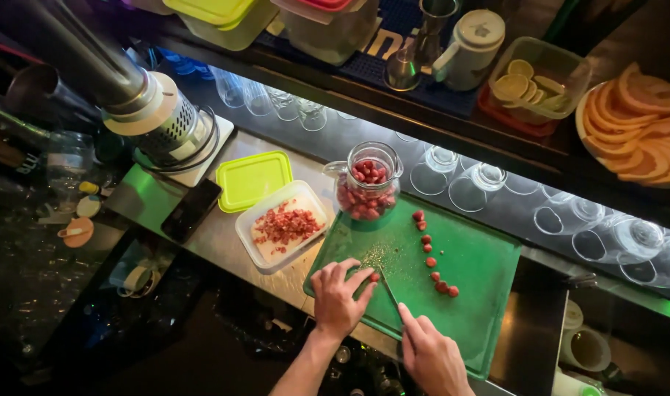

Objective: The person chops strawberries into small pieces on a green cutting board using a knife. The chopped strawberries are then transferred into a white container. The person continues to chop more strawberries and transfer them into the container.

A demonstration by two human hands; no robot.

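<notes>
Your left hand [338,297] pins a small red fruit piece [374,277] to the green cutting board [474,271] with its fingertips closed on it, while your right hand [431,356] is clamped on a knife [388,288] whose blade meets that piece. More red pieces [431,262] lie in a row on the board, near a glass jar [367,183] of the same fruit.

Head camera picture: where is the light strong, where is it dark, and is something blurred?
Head view: light falls brightest on the green cutting board and the row of glasses behind it; the lower left is nearly black; the left hand, right hand and knife look sharp; edges bend slightly, as with a wide lens.
</notes>
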